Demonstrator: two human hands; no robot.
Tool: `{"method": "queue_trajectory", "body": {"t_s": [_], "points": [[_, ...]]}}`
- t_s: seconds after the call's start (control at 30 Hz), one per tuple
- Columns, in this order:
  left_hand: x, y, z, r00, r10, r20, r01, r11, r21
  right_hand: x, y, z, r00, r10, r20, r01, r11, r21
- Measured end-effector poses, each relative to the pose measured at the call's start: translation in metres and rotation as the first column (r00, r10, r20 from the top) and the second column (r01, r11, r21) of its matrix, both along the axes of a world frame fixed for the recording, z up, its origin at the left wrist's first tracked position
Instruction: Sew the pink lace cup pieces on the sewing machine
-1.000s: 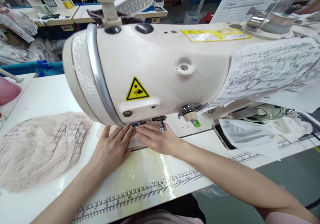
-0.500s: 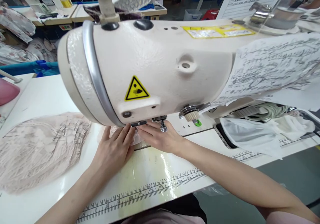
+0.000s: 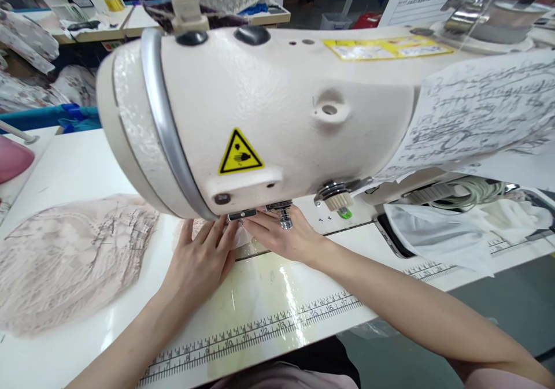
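Under the head of a white sewing machine [image 3: 277,100], a small piece of pale pink sheer fabric [image 3: 241,237] lies on the machine bed, largely covered by the machine and my hands. My left hand [image 3: 202,259] rests palm down on its left part, fingers stretched forward and slightly apart. To the right of the needle area, my right hand [image 3: 288,236] lies low over the bed with its fingers extended to the left against the fabric. The fingertips of both hands are partly hidden beneath the machine head, and the needle is out of sight.
A larger gathered pink lace piece [image 3: 78,256] lies on the table at left. At right are a phone [image 3: 392,236], white cloth [image 3: 437,233] and coiled cord [image 3: 470,192]. A printed ruler [image 3: 260,334] runs along the front edge. Handwritten paper [image 3: 485,111] hangs on the machine arm.
The view has shifted slightly, so the machine appears a little further right. Both hands keep nearly the same pose on the fabric; a bit more fabric shows between them.
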State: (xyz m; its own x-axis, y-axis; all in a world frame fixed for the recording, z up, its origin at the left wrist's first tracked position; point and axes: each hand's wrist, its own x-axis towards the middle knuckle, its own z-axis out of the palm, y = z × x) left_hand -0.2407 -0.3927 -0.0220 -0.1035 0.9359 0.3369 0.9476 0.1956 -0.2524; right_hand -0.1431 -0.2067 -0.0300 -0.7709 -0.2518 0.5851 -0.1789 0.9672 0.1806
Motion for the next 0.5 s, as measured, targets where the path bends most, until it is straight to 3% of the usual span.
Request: {"method": "queue_trajectory", "body": {"t_s": [0.3,0.5], "points": [[-0.0003,0.0023,0.0026,1.0,0.006,0.005,-0.006,1.0,0.001,-0.0016,0.0064,-0.0054,0.998,0.02,0.052,-0.017,0.999,-0.043],[-0.0044,-0.0024,0.002,0.988,-0.149,0.029,0.148,0.988,0.039,-0.0017,0.0082,-0.0053,0.998,0.049,0.033,-0.049,0.999,0.009]]}}
